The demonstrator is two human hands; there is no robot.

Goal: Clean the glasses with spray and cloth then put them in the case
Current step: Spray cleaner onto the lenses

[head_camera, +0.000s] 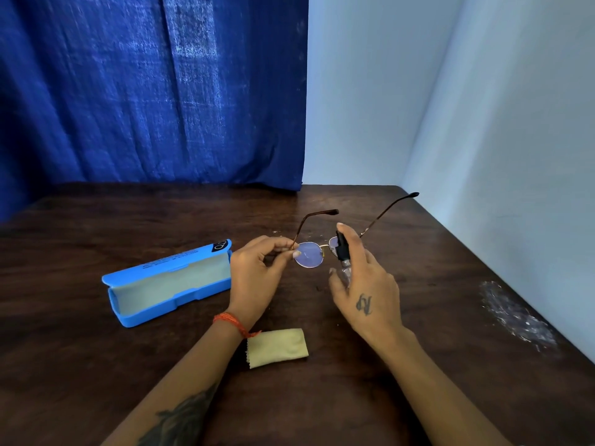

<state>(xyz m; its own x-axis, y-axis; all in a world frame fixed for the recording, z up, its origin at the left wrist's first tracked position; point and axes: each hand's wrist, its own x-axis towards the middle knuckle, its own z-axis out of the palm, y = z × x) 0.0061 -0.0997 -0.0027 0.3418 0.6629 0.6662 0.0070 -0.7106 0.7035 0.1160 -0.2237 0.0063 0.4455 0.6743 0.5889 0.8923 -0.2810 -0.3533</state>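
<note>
Glasses (310,254) in left hand (254,278); sprayer (343,252) in right hand (367,284)

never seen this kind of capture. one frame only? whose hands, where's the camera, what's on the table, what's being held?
One frame, from a wide-angle camera worn on a person's head, looking forward and down. No robot: these are the person's bare hands. The left hand pinches the glasses at the hinge, temples open and pointing away, lifted above the table. The right hand holds a small spray bottle, index finger on its black top, aimed at the lenses. On the dark wooden table lie an open blue case to the left, a folded yellow cloth near the wrists, and crumpled clear plastic at the right edge.
</note>
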